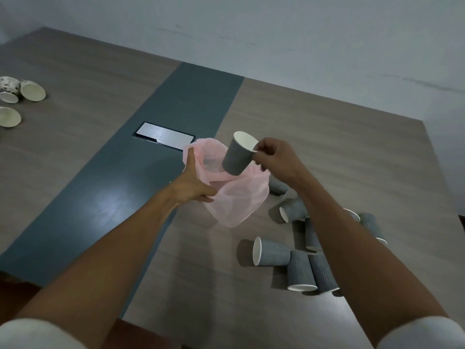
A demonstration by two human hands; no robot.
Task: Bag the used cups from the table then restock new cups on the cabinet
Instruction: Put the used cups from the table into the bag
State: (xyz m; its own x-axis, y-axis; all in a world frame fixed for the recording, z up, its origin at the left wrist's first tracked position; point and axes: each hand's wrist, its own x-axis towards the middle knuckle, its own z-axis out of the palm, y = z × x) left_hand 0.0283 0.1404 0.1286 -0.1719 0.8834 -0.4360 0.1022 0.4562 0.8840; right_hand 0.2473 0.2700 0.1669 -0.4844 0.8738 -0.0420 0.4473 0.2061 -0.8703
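Holding pink bag (236,197) mouth open with left hand (193,183) grip clenched on rim; right hand (274,157) pinching grey cup (237,154) above opening, poised for dropping; remaining cups (297,258) lying on surface (327,137).

We have a single view, taken from the head and looking forward and steeply down across the table (100,79). Our two forearms enter from the bottom corners and reach toward the middle, where the left hand (192,186) and right hand (275,157) sit close to the lens. The wide angle bends the table's far edge and the wall (302,34) behind it. The table's near edge crosses the lower left, with floor (10,295) beneath it.
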